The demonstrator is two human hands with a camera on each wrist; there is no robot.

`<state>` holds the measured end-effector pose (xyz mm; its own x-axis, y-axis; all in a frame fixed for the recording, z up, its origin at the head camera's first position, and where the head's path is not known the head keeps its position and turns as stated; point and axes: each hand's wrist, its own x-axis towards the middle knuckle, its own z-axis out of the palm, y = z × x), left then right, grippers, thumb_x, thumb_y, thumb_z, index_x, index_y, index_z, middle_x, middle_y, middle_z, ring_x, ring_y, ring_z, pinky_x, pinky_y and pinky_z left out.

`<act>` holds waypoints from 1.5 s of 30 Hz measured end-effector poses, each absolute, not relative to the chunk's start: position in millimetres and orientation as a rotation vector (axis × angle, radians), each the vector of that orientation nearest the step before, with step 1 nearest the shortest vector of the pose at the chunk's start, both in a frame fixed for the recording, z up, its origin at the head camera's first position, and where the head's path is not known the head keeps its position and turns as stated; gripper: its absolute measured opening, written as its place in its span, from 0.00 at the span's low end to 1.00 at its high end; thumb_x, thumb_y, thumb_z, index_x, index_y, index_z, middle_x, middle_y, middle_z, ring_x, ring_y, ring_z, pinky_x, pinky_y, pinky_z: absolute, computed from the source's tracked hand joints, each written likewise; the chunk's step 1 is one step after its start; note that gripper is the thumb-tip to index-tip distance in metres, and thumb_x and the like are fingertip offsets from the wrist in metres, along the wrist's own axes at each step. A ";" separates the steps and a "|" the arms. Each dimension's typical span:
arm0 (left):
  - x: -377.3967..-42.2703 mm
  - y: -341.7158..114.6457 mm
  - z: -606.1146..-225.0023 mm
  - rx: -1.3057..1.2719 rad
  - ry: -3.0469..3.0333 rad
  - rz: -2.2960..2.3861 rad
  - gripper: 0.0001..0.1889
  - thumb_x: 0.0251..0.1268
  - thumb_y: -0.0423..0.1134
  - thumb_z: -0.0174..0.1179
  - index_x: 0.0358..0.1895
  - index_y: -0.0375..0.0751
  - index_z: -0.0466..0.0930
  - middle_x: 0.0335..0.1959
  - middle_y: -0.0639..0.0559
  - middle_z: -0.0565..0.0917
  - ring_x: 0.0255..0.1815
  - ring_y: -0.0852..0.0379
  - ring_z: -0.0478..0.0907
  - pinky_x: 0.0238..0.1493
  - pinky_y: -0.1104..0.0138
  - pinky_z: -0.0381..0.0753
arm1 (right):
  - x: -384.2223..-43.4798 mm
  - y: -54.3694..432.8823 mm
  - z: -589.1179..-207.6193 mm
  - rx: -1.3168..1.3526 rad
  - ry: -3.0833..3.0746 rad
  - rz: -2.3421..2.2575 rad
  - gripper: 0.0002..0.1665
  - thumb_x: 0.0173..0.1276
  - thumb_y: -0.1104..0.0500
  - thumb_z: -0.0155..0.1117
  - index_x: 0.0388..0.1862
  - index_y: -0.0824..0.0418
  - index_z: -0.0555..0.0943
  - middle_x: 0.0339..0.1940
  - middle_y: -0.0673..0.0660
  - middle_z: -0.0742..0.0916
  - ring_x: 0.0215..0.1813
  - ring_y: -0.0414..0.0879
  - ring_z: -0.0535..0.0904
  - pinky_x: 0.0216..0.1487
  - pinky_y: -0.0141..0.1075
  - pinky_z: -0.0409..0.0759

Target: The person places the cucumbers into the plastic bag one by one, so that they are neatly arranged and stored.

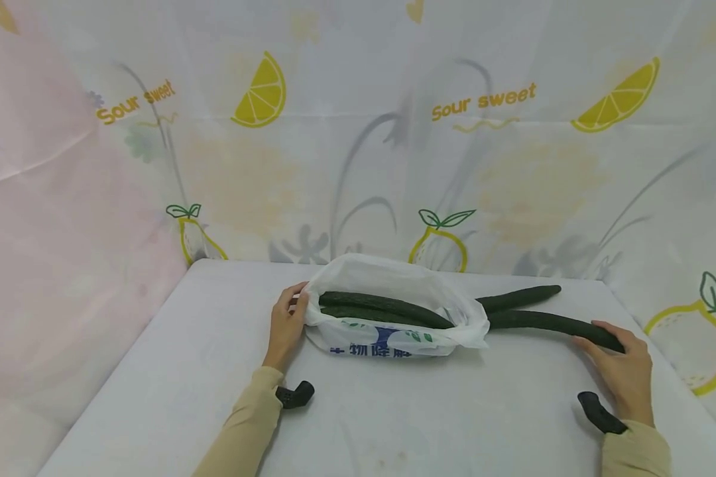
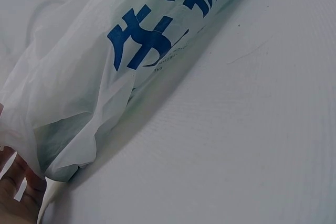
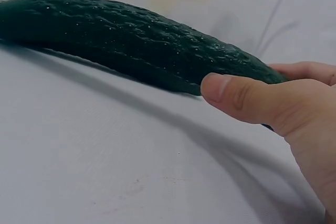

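A white plastic bag (image 1: 370, 270) with blue lettering lies on its side, its mouth spread wide. My left hand (image 1: 288, 324) grips the bag's left end; the left wrist view shows its fingers (image 2: 32, 184) at the gathered plastic. Inside the bag lie two dark green cucumbers (image 1: 388, 306) side by side. My right hand (image 1: 623, 361) holds another cucumber (image 1: 543, 321) by its right end, thumb (image 3: 236, 92) on the near side. That cucumber's left end meets the bag's right edge, and its right part is raised above the table, casting a shadow.
One more cucumber (image 1: 522, 297) lies on the table behind the held one, its left end hidden by the bag. The white table (image 1: 441, 424) ends at a printed lemon-pattern cloth (image 1: 358, 152) at the back. Black wrist-worn devices (image 1: 295, 395) sit at both cuffs.
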<state>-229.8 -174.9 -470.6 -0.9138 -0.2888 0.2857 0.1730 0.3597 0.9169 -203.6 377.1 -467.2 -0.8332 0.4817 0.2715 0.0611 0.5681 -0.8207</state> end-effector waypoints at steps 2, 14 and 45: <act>-230.0 -174.7 -470.4 0.102 -2.227 -1.578 0.18 0.72 0.48 0.49 0.60 0.49 0.75 0.55 0.48 0.78 0.47 0.53 0.75 0.43 0.68 0.74 | -203.7 377.3 -465.5 -0.461 -2.304 1.221 0.31 0.49 0.52 0.78 0.55 0.49 0.81 0.36 0.20 0.74 0.47 0.18 0.60 0.57 0.23 0.55; -217.5 -168.8 -446.5 0.121 -2.255 -1.611 0.18 0.73 0.39 0.49 0.61 0.39 0.74 0.56 0.41 0.78 0.47 0.50 0.75 0.42 0.71 0.73 | -200.5 384.0 -457.4 -0.637 -2.280 1.326 0.34 0.48 0.50 0.78 0.57 0.43 0.80 0.38 0.23 0.73 0.47 0.21 0.60 0.58 0.25 0.56; -209.7 -164.2 -436.5 0.093 -2.240 -1.588 0.17 0.73 0.38 0.49 0.60 0.37 0.74 0.55 0.40 0.78 0.45 0.52 0.75 0.40 0.74 0.72 | -218.1 365.8 -448.9 -0.538 -2.033 1.479 0.28 0.46 0.58 0.80 0.50 0.51 0.85 0.33 0.29 0.82 0.44 0.26 0.74 0.40 0.13 0.65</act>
<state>-209.7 -164.2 -436.5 -0.9210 -0.2754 0.2757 0.1690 0.3553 0.9194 -218.1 365.8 -448.9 -0.7612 0.6153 0.2050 -0.0056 0.3098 -0.9508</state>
